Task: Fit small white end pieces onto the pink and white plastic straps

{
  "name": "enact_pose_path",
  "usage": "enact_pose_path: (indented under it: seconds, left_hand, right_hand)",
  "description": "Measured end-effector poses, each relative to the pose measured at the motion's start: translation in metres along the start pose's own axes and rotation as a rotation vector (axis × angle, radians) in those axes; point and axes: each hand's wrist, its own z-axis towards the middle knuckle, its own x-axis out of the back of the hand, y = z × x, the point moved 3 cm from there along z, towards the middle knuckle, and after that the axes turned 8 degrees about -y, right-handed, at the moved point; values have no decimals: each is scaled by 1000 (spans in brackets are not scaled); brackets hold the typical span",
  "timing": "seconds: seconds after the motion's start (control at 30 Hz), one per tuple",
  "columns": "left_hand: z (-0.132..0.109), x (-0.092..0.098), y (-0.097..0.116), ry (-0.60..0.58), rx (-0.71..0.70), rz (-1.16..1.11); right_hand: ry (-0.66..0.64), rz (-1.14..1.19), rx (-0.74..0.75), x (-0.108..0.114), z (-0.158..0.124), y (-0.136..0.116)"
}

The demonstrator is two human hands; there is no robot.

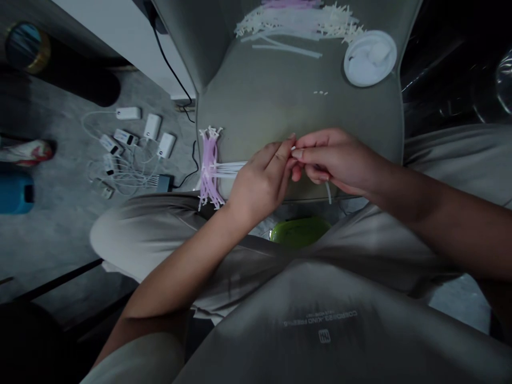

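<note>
My left hand [260, 178] and my right hand [338, 160] meet fingertip to fingertip over the front of a grey chair seat [276, 106]. A small white piece [293, 149] shows in the pinch between them. Below my right hand's curled fingers hangs the end of a thin white strip [328, 193]; the rest of it is hidden by the fingers. Left of my left hand lies a bundle of pink-purple strips [210, 160] with white tips. Several white strips [230, 169] run from that bundle to beneath my left hand, which covers their far ends.
At the back of the seat lies a pile of white-tipped strips [296, 21], beside a round white dish [370, 58]. Tiny white bits [320, 93] lie mid-seat. White devices with cables [152, 127] spread over the floor at left. Something green [300, 230] is below the seat.
</note>
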Motion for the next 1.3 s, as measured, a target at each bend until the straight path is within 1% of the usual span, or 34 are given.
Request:
enact_pose_path:
  seconds: [0.13,0.2,0.37,0.47,0.57,0.73,0.87,1.1,1.3]
  left_hand:
    - [0,9,1,16,2,-41]
    - [0,12,0,10,12,-57]
    - [0,17,-1,50,16,-95]
    - [0,16,0,56,16,-129]
    - [0,15,2,68,13,-156]
    - [-1,13,1,100,-3,-158]
    - [-1,12,1,90,-24,-170]
    - [-2,10,4,119,-26,-166]
    - [-5,8,4,157,-41,-200]
  right_hand:
    - [-27,-128,69,-1,-2,-7]
    - [-32,-158,80,-2,-3,-9]
    - [-25,-58,22,-2,-1,-5]
    - [-45,1,6,-5,-2,-4]
    - [-33,17,-14,-8,-4,-5]
    - [-31,-35,0,-12,-7,-8]
    - [-17,-62,-22,-13,-8,-9]
    - [-73,23,27,-19,-13,-12]
    - [-100,101,50,-23,-13,-7]
